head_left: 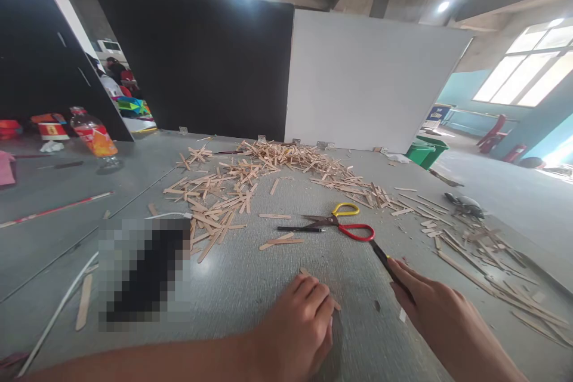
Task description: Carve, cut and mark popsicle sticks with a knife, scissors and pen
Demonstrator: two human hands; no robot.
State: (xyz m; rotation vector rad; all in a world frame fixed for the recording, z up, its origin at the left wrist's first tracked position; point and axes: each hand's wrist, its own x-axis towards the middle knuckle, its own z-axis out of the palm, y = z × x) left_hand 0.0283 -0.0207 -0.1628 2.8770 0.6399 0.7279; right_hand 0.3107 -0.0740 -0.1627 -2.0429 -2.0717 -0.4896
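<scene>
My left hand (308,316) rests on the table with its fingers curled closed over a wooden craft stick (336,305). Most of that stick is hidden under the fingers. To the right, my right hand (441,310) is closed round a dark, slim knife-like tool (382,255) with a bit of yellow on it. The tool's far end points toward the scissors (333,221), which lie spread with one yellow and one red handle. A black pen (299,228) and a few loose craft sticks (281,242) lie beyond my left hand.
A heap of craft sticks (286,158) spreads across the back of the grey table (242,310). Cut strips (492,286) litter the right side. At left are a pixelated dark object (147,274), a white cable (58,316) and a bottle (94,137). Panels (376,77) stand behind.
</scene>
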